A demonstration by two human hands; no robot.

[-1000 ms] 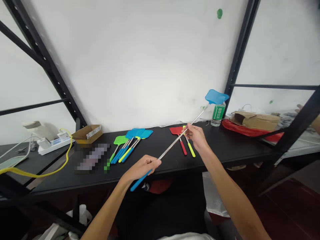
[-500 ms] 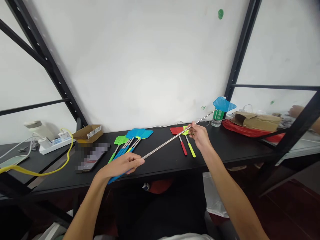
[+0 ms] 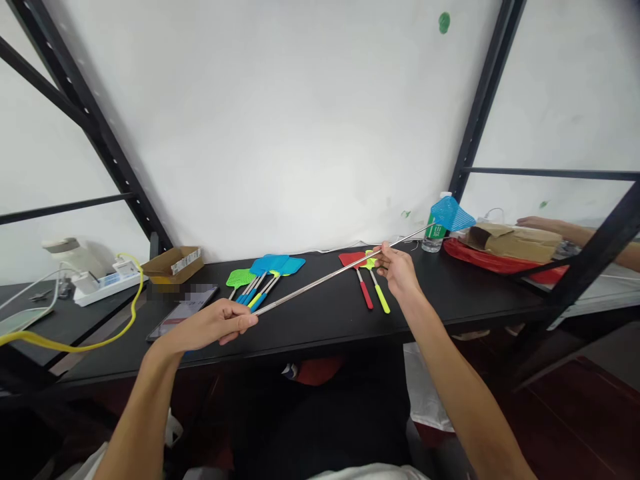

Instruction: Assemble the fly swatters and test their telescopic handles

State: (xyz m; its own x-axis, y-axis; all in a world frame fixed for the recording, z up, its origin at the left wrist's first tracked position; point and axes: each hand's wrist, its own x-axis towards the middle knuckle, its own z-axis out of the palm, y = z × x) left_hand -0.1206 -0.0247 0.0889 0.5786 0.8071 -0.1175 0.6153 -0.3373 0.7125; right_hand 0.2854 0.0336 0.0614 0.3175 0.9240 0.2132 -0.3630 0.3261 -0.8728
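Observation:
A blue fly swatter (image 3: 320,282) with a long metal rod slants across the view, held up above the black table. My left hand (image 3: 220,325) is closed around its lower end; the blue handle is mostly hidden by that hand. Further up the rod, my right hand (image 3: 397,268) pinches the metal between thumb and fingers. The swatter's blue mesh head (image 3: 453,215) overlaps a water bottle (image 3: 432,245). Beneath the rod lie a red swatter (image 3: 367,293) and a yellow-green swatter (image 3: 383,300). Left of them, several blue swatters (image 3: 270,265) rest beside a green swatter (image 3: 240,278).
A phone (image 3: 185,310) and an open cardboard box (image 3: 175,265) lie at left, near a power strip (image 3: 107,288) and yellow cable (image 3: 136,303). At right, another person's arm (image 3: 545,223) reaches behind cardboard (image 3: 520,241) on red plastic (image 3: 485,257). Black shelf posts (image 3: 487,100) flank the table (image 3: 320,327).
My left hand has moved left and slightly up with the handle end, and more metal rod shows between my hands. The other person's arm has reached further left.

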